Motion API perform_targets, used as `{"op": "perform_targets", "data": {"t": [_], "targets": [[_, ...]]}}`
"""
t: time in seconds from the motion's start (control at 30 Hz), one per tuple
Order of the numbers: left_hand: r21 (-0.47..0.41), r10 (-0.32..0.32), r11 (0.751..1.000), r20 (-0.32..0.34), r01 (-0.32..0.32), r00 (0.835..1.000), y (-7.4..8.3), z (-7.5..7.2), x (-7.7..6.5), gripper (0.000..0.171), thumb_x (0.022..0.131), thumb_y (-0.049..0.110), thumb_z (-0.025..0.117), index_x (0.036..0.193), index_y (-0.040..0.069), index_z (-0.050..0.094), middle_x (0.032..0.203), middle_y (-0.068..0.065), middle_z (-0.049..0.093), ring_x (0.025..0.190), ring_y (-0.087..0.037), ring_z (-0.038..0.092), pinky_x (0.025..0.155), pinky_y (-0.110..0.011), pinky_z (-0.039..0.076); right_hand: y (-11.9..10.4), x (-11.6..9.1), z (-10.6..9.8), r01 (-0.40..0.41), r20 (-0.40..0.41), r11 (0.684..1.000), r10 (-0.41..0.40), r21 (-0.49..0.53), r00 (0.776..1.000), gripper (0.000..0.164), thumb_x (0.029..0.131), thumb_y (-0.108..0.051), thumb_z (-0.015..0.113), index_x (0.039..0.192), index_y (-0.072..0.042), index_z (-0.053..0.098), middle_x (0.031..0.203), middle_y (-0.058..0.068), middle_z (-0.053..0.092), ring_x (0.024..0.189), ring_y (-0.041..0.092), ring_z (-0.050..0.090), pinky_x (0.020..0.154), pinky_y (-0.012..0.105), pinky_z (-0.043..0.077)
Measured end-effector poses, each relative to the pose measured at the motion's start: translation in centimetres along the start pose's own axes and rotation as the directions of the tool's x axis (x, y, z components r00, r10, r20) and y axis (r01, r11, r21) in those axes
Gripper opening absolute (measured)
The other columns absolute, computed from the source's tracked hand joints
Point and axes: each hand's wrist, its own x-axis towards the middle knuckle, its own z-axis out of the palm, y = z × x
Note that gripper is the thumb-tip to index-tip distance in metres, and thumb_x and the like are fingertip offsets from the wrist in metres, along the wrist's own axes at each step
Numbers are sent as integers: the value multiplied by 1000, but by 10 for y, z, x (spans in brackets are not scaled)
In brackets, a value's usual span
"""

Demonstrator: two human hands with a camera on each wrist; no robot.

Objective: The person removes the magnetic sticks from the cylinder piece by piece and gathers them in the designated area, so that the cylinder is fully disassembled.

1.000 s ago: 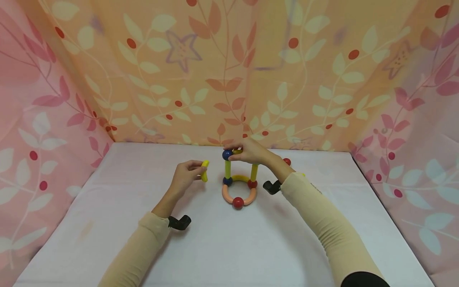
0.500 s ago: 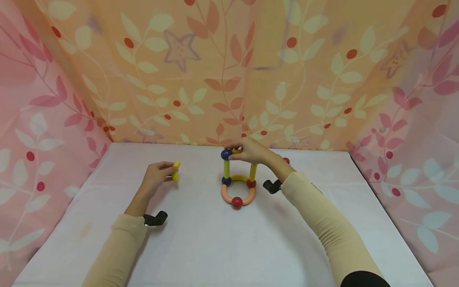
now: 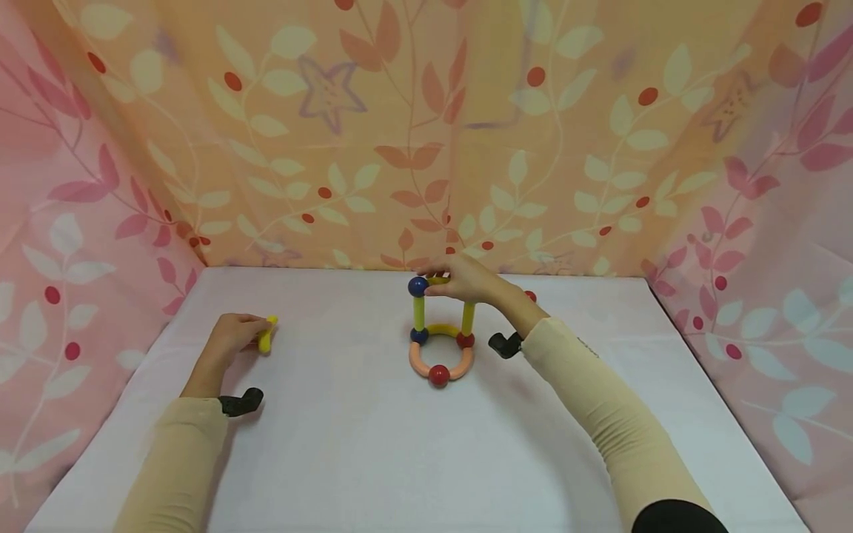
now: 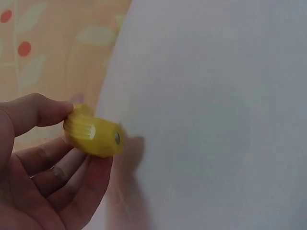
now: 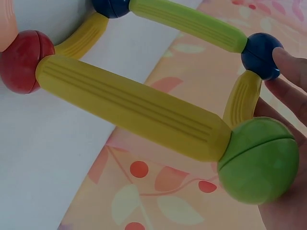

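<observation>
My left hand [image 3: 229,337] pinches a short curved yellow magnetic stick [image 4: 93,134] between thumb and fingers, over the left part of the table. In the left wrist view a metal dot shows at the stick's end. My right hand [image 3: 469,280] grips the top of a magnetic ball-and-stick structure, thumb and finger on its upper blue ball [image 5: 261,55]. Two upright sticks, light green [image 5: 192,26] and yellow [image 5: 134,108], rise from a ring of curved sticks and balls. A green ball [image 5: 259,160] caps the yellow upright; the hand hides it in the head view.
A red ball [image 3: 530,296] lies behind my right forearm, partly covered. The ring's front red ball [image 3: 438,375] faces me. A white cloth covers the table [image 3: 346,459], and patterned curtains [image 3: 320,170] hang at the back and both sides.
My left hand has moved far to the left, away from the structure, and slightly down with the yellow stick. The right hand stays on the structure, which has not moved on the table.
</observation>
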Motion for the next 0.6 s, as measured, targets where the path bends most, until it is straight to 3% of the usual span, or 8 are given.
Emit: {"op": "perform_targets", "data": {"t": [0.1,0.27,0.6], "targets": [[52,-32,998,-26,33,999,-9,-3,2,51,98,28,54,131,-11,53,129,-29,52,94,-21,57,69,-19,51,0,0,0,-8,-2,1000,8,-4,1000,40,90,-23,70,129,-16,64,126,4,67,114,23,62,94,39,53],[130,-22,991,-81,32,996,-17,-2,4,47,95,28,57,123,-9,61,118,-28,60,98,-29,55,67,-22,46,1,0,-1,-4,-7,1000,4,-18,1000,40,90,-23,70,130,-18,64,128,3,66,114,22,62,93,39,53],[289,22,957,-117,12,993,-12,-3,4,42,92,24,56,118,-7,64,111,-28,64,93,-33,57,68,-29,42,5,-2,-1,-20,-28,1000,20,-22,999,36,91,-19,69,127,-17,65,124,4,68,113,22,63,91,37,54]]}}
